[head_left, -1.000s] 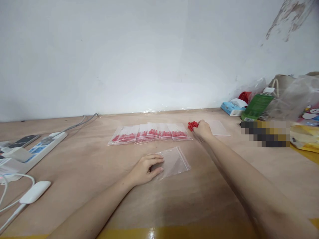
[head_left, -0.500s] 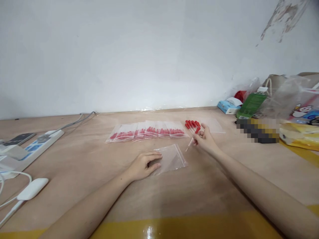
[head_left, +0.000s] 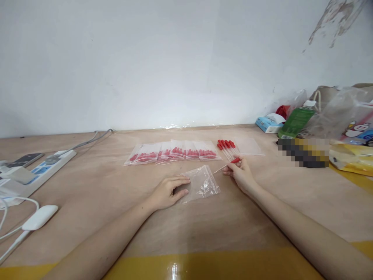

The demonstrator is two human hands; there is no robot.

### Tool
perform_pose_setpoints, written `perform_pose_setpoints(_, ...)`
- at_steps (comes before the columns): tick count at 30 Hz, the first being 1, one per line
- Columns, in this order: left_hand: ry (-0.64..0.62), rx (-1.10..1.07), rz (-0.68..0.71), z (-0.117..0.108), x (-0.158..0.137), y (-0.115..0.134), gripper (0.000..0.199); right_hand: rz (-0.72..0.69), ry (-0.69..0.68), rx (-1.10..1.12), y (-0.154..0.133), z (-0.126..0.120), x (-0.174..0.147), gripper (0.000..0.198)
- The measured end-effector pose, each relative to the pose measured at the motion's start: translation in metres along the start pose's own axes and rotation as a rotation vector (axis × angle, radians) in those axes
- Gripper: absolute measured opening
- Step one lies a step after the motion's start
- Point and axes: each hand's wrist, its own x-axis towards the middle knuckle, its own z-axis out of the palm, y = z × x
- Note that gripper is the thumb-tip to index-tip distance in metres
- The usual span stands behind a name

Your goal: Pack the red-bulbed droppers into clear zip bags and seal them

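Pinched in my right hand (head_left: 239, 173) is a dropper with a red bulb (head_left: 235, 160) and a thin clear stem. Its tip points left, at the mouth of a clear zip bag (head_left: 201, 184); I cannot tell whether it touches the bag. My left hand (head_left: 170, 192) lies on the bag's left end, fingers stretched and thumb apart. Just beyond my right hand, several red-bulbed droppers (head_left: 225, 144) lie side by side, bulbs away from me. A row of overlapping zip bags (head_left: 175, 151), with red-bulbed droppers inside, lies further back.
Flat clear bags (head_left: 250, 147) lie right of the loose droppers. At the right stand a blue tissue pack (head_left: 268, 124), a green bottle (head_left: 295, 122) and plastic bags (head_left: 332, 112). A power strip (head_left: 37, 171), a phone (head_left: 26, 160) and white cables occupy the left.
My right hand has come nearer with the dropper, turning its stem toward the bag's mouth. The bag's mouth end has shifted and crinkled slightly. My left hand has stayed on the bag.
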Motion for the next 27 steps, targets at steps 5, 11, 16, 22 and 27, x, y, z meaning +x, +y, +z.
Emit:
perform_pose_setpoints(5,-0.006,0.004,0.004,0.001,-0.001,-0.001,0.031,0.03,0.007,0.031,-0.004,-0.001,-0.002,0.042)
perform_pose_setpoints(11,-0.014,0.024,-0.007,-0.001,0.0,0.0,0.032,0.105,-0.213,0.069,-0.001,0.003,-0.014,0.039)
perform_pose_setpoints(16,-0.028,0.039,-0.029,-0.002,0.0,0.001,0.037,0.072,-0.557,-0.192,-0.002,-0.001,-0.021,0.033)
perform_pose_setpoints(22,-0.018,0.022,0.022,-0.001,0.001,-0.003,0.036,-0.032,-0.755,-0.284,-0.01,-0.006,-0.017,0.028)
perform_pose_setpoints(27,-0.015,0.022,0.026,-0.001,0.001,-0.002,0.039,0.035,-0.887,-0.15,-0.01,-0.002,-0.018,0.028)
